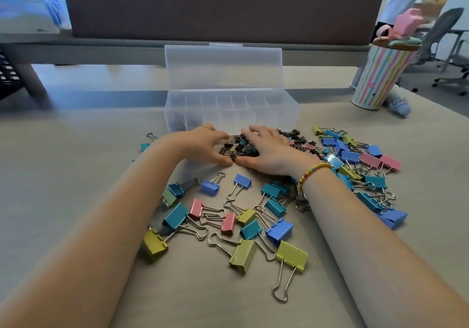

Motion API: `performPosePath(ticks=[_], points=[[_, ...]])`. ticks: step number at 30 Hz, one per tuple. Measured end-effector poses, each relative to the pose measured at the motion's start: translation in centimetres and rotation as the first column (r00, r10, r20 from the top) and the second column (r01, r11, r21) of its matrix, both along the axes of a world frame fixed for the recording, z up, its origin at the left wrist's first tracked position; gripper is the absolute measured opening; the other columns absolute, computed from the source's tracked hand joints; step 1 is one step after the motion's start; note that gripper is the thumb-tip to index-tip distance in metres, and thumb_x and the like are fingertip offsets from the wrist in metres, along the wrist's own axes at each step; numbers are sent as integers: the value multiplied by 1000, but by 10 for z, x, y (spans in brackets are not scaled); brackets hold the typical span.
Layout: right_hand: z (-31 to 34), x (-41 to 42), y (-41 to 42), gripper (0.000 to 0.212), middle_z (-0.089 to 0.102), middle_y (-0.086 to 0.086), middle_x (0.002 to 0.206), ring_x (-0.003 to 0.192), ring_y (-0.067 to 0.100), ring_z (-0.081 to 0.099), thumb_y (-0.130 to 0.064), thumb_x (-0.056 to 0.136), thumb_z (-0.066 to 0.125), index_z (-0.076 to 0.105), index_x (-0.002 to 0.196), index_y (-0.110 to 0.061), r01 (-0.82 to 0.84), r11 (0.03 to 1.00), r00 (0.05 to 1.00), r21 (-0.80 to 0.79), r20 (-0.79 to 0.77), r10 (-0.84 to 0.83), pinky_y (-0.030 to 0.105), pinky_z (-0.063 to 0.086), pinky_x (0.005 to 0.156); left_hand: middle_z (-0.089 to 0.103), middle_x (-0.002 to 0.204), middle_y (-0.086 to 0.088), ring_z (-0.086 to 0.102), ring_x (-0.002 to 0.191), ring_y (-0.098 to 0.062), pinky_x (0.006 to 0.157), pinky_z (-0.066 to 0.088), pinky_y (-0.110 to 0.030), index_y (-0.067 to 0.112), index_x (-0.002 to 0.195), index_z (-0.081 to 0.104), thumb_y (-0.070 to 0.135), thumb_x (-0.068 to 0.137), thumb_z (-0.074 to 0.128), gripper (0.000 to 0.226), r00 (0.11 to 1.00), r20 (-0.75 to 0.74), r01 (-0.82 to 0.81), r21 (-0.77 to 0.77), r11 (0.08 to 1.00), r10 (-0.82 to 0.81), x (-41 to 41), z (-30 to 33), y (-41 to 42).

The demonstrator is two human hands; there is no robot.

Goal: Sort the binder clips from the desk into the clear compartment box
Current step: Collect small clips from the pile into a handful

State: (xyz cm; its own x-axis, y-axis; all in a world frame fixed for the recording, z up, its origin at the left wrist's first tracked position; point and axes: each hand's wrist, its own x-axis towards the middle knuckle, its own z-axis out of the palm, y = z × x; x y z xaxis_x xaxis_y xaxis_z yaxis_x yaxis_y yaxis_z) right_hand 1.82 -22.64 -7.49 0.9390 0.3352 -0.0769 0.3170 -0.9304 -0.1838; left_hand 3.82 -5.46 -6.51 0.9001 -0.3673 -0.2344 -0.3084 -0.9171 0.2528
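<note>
My left hand (203, 145) and right hand (266, 152), each grip loosely curled, rake small black binder clips (238, 147) just before the open clear compartment box (228, 109); coloured binder clips (253, 221) litter the tabletop (76, 150) nearer me.

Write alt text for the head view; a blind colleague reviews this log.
Both hands, left hand and right hand, gather a pile of small dark binder clips in front of an open clear compartment box. Larger coloured binder clips are scattered across the desk.
</note>
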Motion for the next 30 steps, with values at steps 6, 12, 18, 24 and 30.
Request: performPosePath(ticks=[6, 12, 18, 24, 30], points=[[-1, 0, 2, 68, 18, -1, 153, 139, 25, 15, -54, 92, 41, 18, 149, -24, -38, 999, 999, -23, 4, 38, 43, 17, 112, 34, 133, -6, 47, 115, -22, 102, 35, -30, 31, 137, 40, 39, 88, 57, 52, 1000, 13, 22, -41, 999, -21, -3, 3, 4], [-5, 0, 3, 65, 26, 4, 146, 134, 25, 24, -57, 90, 43, 31, 143, -21, -4, 1000, 998, -29, 57, 6, 41, 24, 109, 45, 122, -8, 48, 96, -17, 88, 38, -25, 25, 128, 49, 30, 92, 53, 37, 989, 149, 31, -64, 997, -21, -2, -4, 0], [-8, 0, 10, 54, 37, 8, 134, 123, 24, 34, -50, 92, 44, 40, 132, -14, 8, 1000, 986, -24, 167, -4, 35, 33, 101, 43, 120, -10, 48, 91, -20, 84, 41, -31, 13, 120, 43, 28, 96, 44, 28, 975, 215, 45, 63, 997, -58, -4, -8, -5], [-9, 0, 14, 45, 41, 10, 125, 116, 24, 37, -43, 95, 44, 41, 125, -10, 23, 1000, 972, -17, 233, -19, 33, 36, 95, 45, 118, -16, 53, 99, -30, 81, 42, -36, 5, 118, 40, 21, 98, 36, 26, 968, 246, 4, 163, 987, -45, -5, -10, -12], [-11, 1, 14, 35, 43, 11, 123, 113, 24, 39, -33, 97, 42, 43, 122, -8, 22, 1000, 960, 7, 278, -23, 30, 38, 89, 51, 112, -18, 49, 90, -27, 81, 41, -34, 3, 113, 44, 18, 98, 36, 22, 966, 260, -35, 102, 994, 7, -1, -8, -10]])
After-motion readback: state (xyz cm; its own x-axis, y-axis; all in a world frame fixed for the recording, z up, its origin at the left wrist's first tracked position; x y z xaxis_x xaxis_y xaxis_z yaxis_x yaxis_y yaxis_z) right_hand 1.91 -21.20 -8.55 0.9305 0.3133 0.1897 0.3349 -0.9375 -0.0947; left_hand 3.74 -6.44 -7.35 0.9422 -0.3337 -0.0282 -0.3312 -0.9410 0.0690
